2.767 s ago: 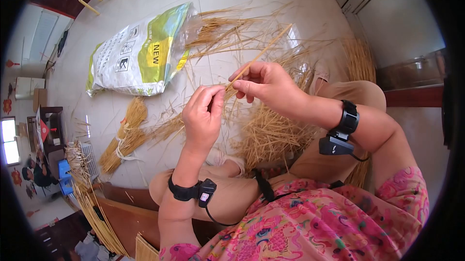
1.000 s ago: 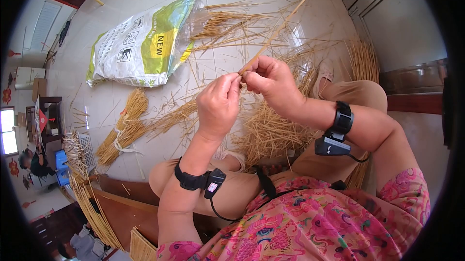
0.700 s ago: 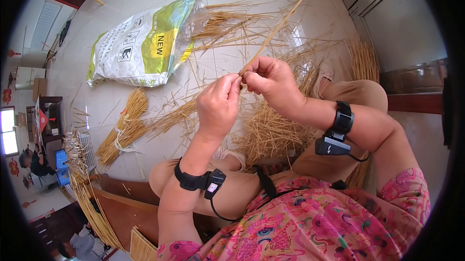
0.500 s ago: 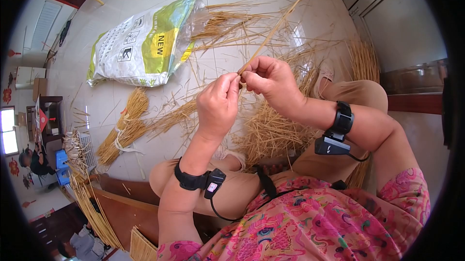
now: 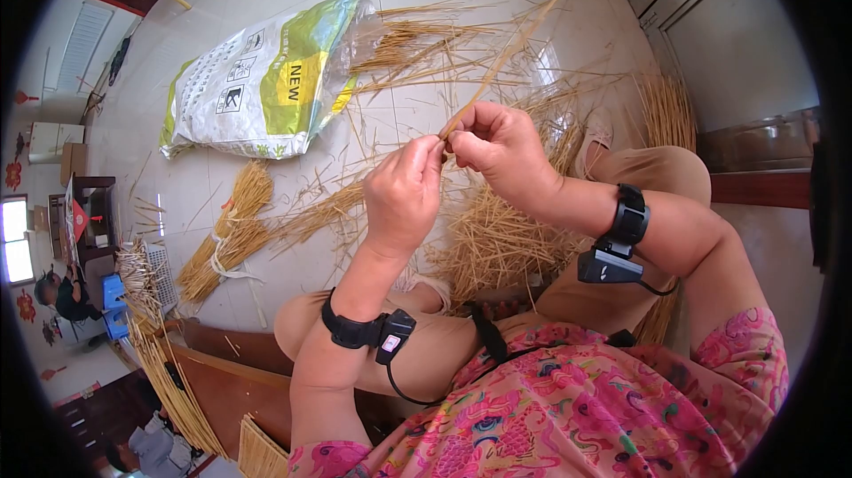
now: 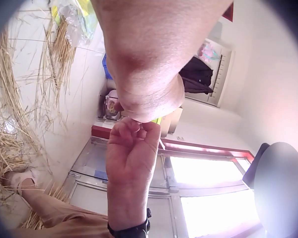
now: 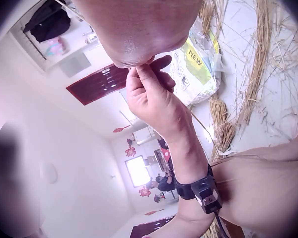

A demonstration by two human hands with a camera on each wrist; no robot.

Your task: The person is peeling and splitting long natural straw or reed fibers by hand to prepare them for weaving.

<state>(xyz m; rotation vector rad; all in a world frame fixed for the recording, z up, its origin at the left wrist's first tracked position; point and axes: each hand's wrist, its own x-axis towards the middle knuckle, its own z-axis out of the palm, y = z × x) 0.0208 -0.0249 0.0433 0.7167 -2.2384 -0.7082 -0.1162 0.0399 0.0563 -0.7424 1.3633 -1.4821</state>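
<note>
In the head view a long, thin golden straw stalk point(image 5: 502, 59) slants up and away from between my two hands. My right hand point(image 5: 504, 151) pinches it between thumb and curled fingers near its lower end. Right beside it, my left hand point(image 5: 404, 189) pinches the same end, thumb against forefinger. The fingertips of both hands meet there and cover that end of the stalk. In the left wrist view the right hand point(image 6: 133, 151) shows with fingers bent inward. The right wrist view shows the left hand point(image 7: 156, 96) with thumb and forefinger together.
A heap of loose straw point(image 5: 510, 243) lies on the floor below my hands. A tied straw bundle point(image 5: 226, 234) and a white-green sack point(image 5: 257, 87) lie to the left. More straw point(image 5: 666, 114) leans by the metal cabinet at right. Another person point(image 5: 71, 296) is far left.
Since the earliest frame, both hands have shifted slightly and come together, and the right fingers have curled in on the stalk. Over the last second the hands barely move; the stalk's tip sways a little.
</note>
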